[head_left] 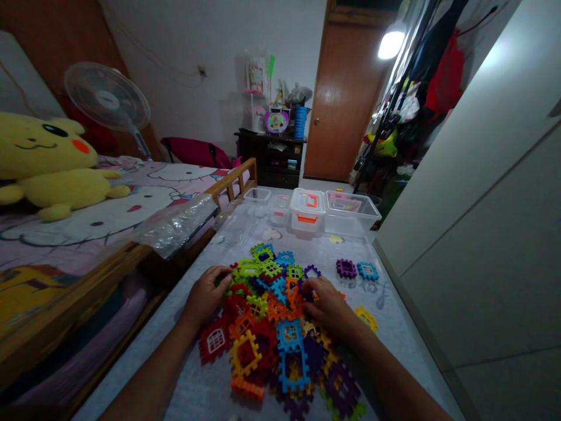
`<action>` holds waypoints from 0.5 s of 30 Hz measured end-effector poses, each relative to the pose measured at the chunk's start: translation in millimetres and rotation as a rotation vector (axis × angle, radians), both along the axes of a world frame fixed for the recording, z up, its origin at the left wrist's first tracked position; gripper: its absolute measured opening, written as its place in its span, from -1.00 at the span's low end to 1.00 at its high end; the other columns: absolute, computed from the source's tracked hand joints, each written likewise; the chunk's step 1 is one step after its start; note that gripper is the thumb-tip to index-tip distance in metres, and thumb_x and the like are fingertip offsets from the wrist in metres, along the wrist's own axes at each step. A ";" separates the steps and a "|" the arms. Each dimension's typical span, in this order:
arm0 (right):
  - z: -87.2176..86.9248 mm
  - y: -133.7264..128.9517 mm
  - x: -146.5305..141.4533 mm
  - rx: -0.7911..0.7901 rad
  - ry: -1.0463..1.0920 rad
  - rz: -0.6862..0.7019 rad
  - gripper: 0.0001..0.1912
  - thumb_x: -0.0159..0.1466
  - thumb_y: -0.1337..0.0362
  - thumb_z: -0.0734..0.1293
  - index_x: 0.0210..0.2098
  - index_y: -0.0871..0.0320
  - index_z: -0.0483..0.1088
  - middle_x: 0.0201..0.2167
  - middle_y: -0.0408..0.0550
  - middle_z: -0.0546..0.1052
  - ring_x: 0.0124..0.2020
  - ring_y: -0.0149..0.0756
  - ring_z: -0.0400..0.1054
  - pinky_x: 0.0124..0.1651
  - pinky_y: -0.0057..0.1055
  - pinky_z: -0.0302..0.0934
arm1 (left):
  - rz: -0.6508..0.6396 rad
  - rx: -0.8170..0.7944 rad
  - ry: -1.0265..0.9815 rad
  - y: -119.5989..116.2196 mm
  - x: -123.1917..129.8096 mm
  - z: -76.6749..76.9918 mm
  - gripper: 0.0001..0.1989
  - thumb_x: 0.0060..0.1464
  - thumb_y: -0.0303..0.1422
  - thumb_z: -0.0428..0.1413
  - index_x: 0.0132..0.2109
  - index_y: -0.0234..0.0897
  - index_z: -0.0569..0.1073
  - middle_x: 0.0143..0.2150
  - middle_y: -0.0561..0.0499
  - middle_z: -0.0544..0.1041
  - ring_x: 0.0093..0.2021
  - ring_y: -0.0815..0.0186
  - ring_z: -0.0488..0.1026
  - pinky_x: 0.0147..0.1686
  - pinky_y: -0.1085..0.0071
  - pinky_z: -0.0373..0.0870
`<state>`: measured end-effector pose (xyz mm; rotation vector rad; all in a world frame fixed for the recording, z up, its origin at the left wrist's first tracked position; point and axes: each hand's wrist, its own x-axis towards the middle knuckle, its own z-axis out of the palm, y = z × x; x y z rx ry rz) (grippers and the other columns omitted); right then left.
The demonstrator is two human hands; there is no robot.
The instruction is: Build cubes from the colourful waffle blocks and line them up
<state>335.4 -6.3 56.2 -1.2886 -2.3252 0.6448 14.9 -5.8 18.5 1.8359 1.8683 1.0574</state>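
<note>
A heap of colourful plastic interlocking blocks [293,365], many shaped like square window frames with notched edges, lies on the table before me. My left hand [210,293] rests at the heap's left edge, thumb apart from the fingers, fingertips touching a green block [246,269]. On the right side, my right hand [325,299] lies over the heap with bent fingers, thumb apart, near a purple block [312,271]. Its fingertips are partly hidden among the pieces. Close to me are a red window block [215,340], a yellow frame [245,354] and a blue frame [293,371].
A purple block [346,268] and a blue block [367,271] lie apart at the right. Across the table's far end stand a lidded clear box [307,202] with orange latches and an open clear bin [353,221]. A wooden bed rail [232,180] borders the left, a white cabinet [473,234] the right.
</note>
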 end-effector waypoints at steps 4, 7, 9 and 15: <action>1.5 2.3 5.6 -0.094 0.124 -0.063 -0.85 0.15 0.43 0.27 -0.28 0.12 0.36 -0.31 -0.10 0.49 -0.28 -0.31 0.33 -0.20 -0.39 0.22 | -0.001 0.007 0.006 0.7 -0.9 -1.6 -0.69 0.08 -0.15 -0.02 -0.19 -0.21 0.49 -0.15 -0.03 0.53 -0.10 0.18 0.46 -0.04 0.28 0.38; -2.4 7.6 13.5 -0.142 0.267 -0.138 -0.85 0.19 0.35 0.25 -0.24 0.13 0.39 -0.33 -0.12 0.51 -0.33 -0.32 0.36 -0.24 -0.40 0.25 | 0.000 0.006 0.010 1.2 -1.9 -3.5 -0.69 0.09 -0.15 -0.02 -0.19 -0.22 0.49 -0.14 -0.03 0.53 -0.10 0.18 0.46 -0.03 0.27 0.37; -7.6 12.1 18.6 -0.177 0.349 -0.166 -0.81 0.21 0.31 0.24 -0.18 0.14 0.41 -0.30 -0.09 0.53 -0.29 -0.29 0.40 -0.20 -0.37 0.28 | 0.000 0.000 0.009 1.1 -2.0 -3.7 -0.69 0.09 -0.15 -0.02 -0.18 -0.22 0.49 -0.13 -0.03 0.53 -0.09 0.18 0.46 -0.01 0.27 0.36; -22.8 24.5 26.8 0.055 0.127 -0.201 -0.72 0.24 0.38 0.18 -0.14 0.14 0.46 -0.10 0.04 0.50 -0.05 -0.17 0.34 0.06 -0.17 0.21 | -0.004 -0.004 -0.004 0.3 -0.1 -0.6 -0.70 0.09 -0.16 -0.02 -0.19 -0.22 0.48 -0.14 -0.04 0.52 -0.08 0.17 0.45 0.00 0.26 0.35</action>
